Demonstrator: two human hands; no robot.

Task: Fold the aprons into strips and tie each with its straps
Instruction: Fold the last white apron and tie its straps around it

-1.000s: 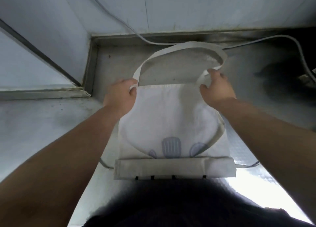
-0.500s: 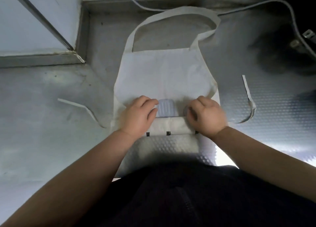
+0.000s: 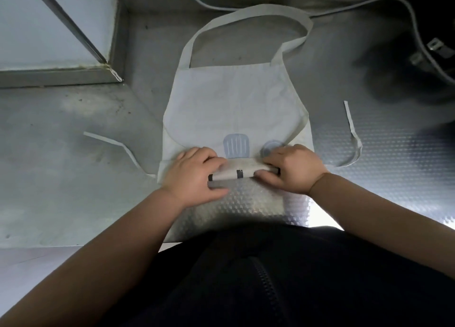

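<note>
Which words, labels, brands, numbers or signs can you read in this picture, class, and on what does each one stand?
None: no text can be read. The white cloth apron bears only pale blue printed shapes and short black marks on its rolled edge, no letters.

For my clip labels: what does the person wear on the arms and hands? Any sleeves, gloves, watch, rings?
The left hand and right hand are ungloved, with no ring or watch in view. The left forearm and right forearm are bare up to the frame edge; no sleeve shows. The only clothing visible is a dark zipped garment.
</note>
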